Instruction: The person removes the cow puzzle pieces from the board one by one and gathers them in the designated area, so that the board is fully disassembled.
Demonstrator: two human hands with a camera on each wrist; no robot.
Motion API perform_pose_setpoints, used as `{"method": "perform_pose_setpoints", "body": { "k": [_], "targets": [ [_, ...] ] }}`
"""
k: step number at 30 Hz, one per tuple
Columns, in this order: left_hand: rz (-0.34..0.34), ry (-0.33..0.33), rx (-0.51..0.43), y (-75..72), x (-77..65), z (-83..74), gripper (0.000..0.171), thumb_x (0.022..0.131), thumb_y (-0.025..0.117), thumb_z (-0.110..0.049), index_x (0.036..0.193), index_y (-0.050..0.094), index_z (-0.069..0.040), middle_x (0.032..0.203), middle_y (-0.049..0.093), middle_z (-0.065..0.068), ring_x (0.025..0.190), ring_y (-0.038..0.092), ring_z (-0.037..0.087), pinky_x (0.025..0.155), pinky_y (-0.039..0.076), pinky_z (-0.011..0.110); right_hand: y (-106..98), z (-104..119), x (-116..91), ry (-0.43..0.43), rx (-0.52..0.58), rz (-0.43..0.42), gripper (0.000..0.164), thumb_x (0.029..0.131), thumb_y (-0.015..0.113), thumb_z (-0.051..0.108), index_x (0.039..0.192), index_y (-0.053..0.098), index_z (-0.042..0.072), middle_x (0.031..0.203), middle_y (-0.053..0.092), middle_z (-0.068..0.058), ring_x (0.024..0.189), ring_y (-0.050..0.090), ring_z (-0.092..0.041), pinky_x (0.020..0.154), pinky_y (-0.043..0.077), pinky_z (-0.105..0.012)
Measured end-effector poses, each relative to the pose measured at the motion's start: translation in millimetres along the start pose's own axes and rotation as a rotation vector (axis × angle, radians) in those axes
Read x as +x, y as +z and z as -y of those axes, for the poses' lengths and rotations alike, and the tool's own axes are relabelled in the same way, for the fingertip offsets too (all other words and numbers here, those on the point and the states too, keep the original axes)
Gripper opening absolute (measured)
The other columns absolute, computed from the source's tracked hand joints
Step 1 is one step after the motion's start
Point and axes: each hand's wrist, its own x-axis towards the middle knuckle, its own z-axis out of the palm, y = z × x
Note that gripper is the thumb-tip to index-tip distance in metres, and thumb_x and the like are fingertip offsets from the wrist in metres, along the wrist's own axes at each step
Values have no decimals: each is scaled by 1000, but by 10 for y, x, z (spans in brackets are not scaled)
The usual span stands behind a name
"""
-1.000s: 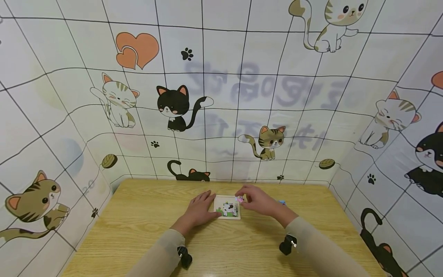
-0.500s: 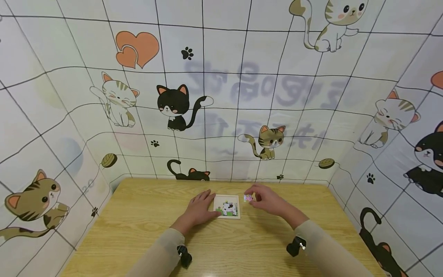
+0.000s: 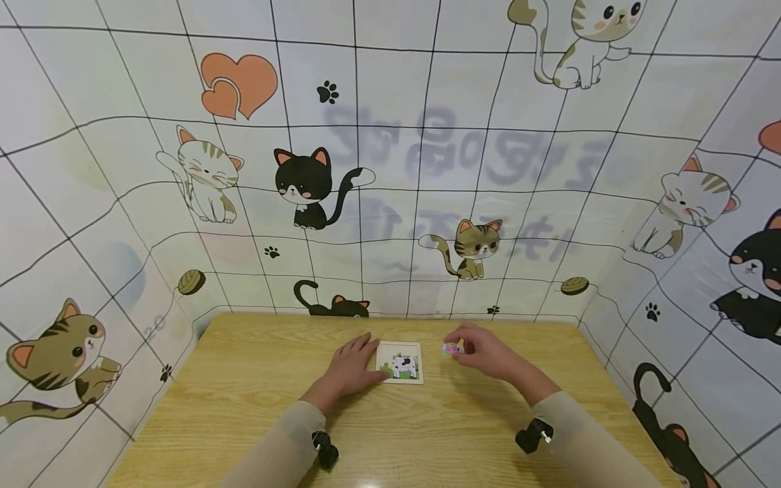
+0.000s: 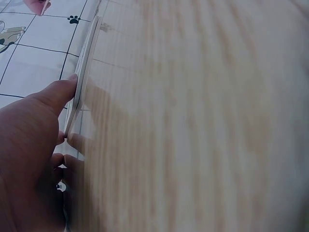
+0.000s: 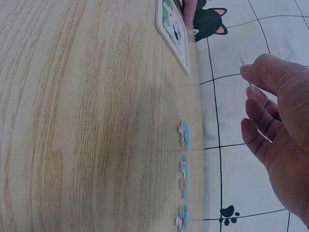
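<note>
A square wooden puzzle board [image 3: 399, 343] with a raised light rim lies on the table, its inside partly filled with a cow picture [image 3: 404, 367]. My left hand [image 3: 349, 369] rests at its left side, fingers stretched out, the thumb [image 4: 63, 92] touching the board's edge. To the right of the board, my right hand [image 3: 485, 352] pinches a small pink and blue puzzle piece [image 3: 451, 348] between thumb and fingertips, held above the table. In the right wrist view that piece [image 5: 250, 88] shows only as a thin edge.
Three loose puzzle pieces [image 5: 184, 176] lie in a row on the wooden table [image 3: 378, 434], seen in the right wrist view; my right hand hides them from the head camera. A cat-patterned sheet [image 3: 390, 203] hangs behind and beside the table.
My right hand has carried the pink and blue puzzle piece from the board's upper right corner to the right. The left hand and the board have stayed in place.
</note>
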Motion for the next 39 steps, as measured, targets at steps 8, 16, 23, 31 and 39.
{"method": "perform_pose_setpoints", "body": {
  "k": [8,16,23,31,39],
  "targets": [
    [-26,19,-9,49,10,55,93,99,73,-67,170,45,-14,179,32,16,164,28,44,128,22,70,-40,-56,-102,24,16,-23,31,104,77,3,135,74,0,116,65,-8,77,54,-11,68,51,-29],
    [-4,-5,-13,108,59,127,93,98,73,-68,171,45,-19,180,30,12,166,26,41,129,23,68,-78,-108,-192,42,26,-43,29,106,75,4,134,74,-1,114,65,-9,78,54,-13,66,51,-29],
    [-12,-2,-17,110,64,137,94,97,74,-69,171,45,-19,180,31,12,165,27,41,129,23,69,-108,-151,-229,27,46,-54,29,105,74,0,134,73,-2,116,64,-12,82,54,-14,67,50,-29],
    [-15,7,9,38,10,33,92,100,71,-68,169,46,-13,178,34,17,163,30,43,126,26,70,-126,-173,-240,52,57,-40,26,107,73,1,133,74,1,117,64,-11,83,55,-15,65,50,-29],
    [-11,19,-10,-52,-44,-46,90,102,72,-64,169,46,-10,177,34,20,163,29,46,126,24,72,-80,-219,-247,41,56,-41,25,107,72,1,132,74,-1,116,65,-12,83,55,-15,65,50,-29]
  ]
}}
